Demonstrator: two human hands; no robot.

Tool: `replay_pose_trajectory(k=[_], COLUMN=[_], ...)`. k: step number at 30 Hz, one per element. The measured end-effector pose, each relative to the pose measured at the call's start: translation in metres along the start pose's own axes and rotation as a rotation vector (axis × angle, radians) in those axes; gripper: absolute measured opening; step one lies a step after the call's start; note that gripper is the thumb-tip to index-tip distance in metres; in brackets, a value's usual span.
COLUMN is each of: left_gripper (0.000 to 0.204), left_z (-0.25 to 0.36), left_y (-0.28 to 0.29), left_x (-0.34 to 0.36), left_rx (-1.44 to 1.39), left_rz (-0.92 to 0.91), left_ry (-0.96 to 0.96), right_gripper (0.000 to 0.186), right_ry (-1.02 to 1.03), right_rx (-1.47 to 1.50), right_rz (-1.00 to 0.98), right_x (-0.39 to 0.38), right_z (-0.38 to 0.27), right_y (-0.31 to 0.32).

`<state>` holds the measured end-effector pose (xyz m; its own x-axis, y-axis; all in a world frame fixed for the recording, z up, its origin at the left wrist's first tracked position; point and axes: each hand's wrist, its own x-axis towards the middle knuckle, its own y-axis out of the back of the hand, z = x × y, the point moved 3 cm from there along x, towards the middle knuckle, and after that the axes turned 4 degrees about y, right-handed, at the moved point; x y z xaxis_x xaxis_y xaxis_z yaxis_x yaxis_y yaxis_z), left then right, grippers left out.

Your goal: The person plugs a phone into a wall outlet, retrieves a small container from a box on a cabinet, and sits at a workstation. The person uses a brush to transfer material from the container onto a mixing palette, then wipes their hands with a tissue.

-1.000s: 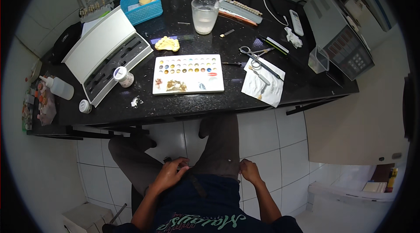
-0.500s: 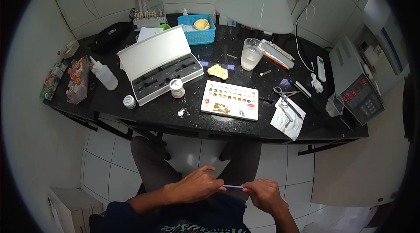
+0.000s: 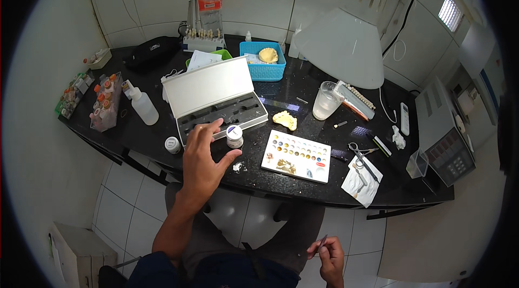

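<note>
My left hand [image 3: 201, 153] is over the desk with thumb and fingers spread. A small white-lidded jar [image 3: 234, 138] stands just beyond the gap between them; whether a fingertip touches it is hard to tell. Behind that hand lies an opened white case [image 3: 208, 89] with a dark, slotted inside. My right hand [image 3: 330, 258] is low by my right thigh, pinching a thin, flat, dark strip [image 3: 323, 243] whose kind I cannot make out. Right of the jar sits a white palette box [image 3: 296, 156] with rows of coloured dots. White crumbs [image 3: 238, 167] lie below the jar.
A second small jar [image 3: 172, 145] and a squeeze bottle [image 3: 144, 107] stand on the left. Beyond the palette are a yellowish dental cast [image 3: 285, 120] and a glass of cloudy liquid [image 3: 326, 101]. Scissors [image 3: 357, 153] lie on a tissue [image 3: 363, 185]; a lamp shade [image 3: 346, 45] overhangs the back.
My left hand has let go of the thin strip and moved up and forward to the jar. My right hand keeps the strip, lower now. The view has tilted up.
</note>
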<state>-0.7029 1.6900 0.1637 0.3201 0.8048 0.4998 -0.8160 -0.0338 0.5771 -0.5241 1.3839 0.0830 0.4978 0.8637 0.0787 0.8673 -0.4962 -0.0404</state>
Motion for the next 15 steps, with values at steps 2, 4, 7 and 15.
replay_pose_trajectory(k=[2,4,7,15], left_gripper=[0.068,0.073,0.061,0.06], left_z=[-0.001,0.0,0.002,-0.075], left_y=[-0.004,-0.003,0.01,0.053], left_x=[0.003,-0.001,-0.026,-0.043], left_rx=[0.023,-0.015,-0.125,0.202], left_rz=[-0.005,0.062,0.203,0.433], left_ry=[-0.028,-0.042,-0.038,0.198], right_gripper=[0.01,0.009,0.023,0.009], right_ry=[0.001,-0.037,-0.072,0.107], right_rx=[0.071,-0.114,-0.185,-0.094], right_rz=[0.0,-0.044,-0.053,-0.159], right_x=[0.004,0.001,-0.001,0.04], right_z=[0.004,0.012,0.012,-0.019], right_y=[-0.002,0.009,0.02,-0.047])
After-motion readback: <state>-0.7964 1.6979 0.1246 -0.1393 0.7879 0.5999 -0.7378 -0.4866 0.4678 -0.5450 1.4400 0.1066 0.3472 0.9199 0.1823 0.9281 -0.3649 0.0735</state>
